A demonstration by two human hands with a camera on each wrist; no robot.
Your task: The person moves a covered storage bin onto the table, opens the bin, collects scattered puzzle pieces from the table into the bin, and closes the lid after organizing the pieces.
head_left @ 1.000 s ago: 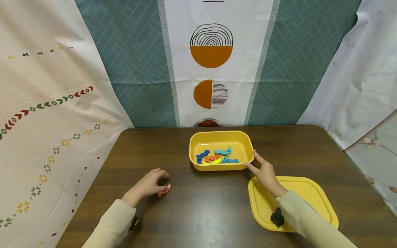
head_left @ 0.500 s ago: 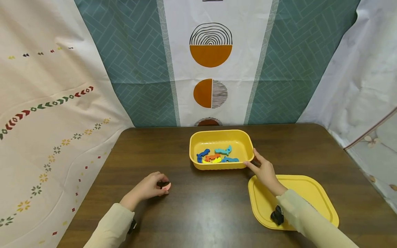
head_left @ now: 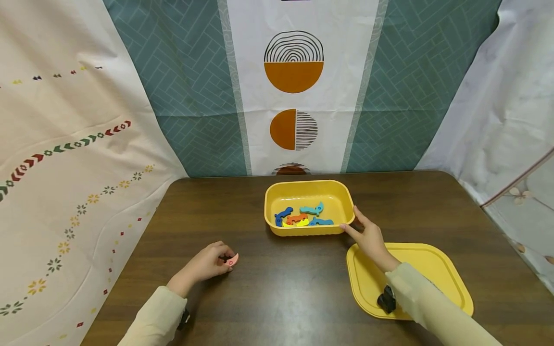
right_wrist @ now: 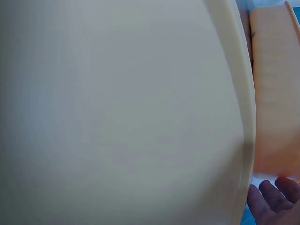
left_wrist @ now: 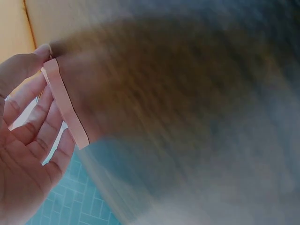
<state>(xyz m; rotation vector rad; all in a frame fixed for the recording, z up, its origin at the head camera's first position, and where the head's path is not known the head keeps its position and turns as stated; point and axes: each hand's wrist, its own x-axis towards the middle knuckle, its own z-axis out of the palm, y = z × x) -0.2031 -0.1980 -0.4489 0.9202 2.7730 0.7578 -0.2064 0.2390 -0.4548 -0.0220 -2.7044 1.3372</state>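
A pink toy piece (head_left: 232, 260) with a curved tip and a small round mark lies at the table surface, left of centre. My left hand (head_left: 210, 263) pinches it; in the left wrist view the thumb is at one end of its pale edge (left_wrist: 65, 104) and the fingers run along behind. At the back, the yellow box (head_left: 303, 231) holds several flat animal-shaped pieces in blue, light blue, orange and yellow (head_left: 311, 209). My right hand (head_left: 370, 242) holds the box's front right corner, thumb on the front rim and fingers along the side.
The yellow lid (head_left: 426, 269) lies flat on the right, partly under my right forearm. The dark wooden table (head_left: 277, 288) has its back edge against a hanging patterned cloth (head_left: 199, 105). A pale cloth (head_left: 86, 192) hangs along the left side.
The left fingers have closed in around the pink piece, which has turned slightly and shows its marked face. The right hand stays at the box corner.
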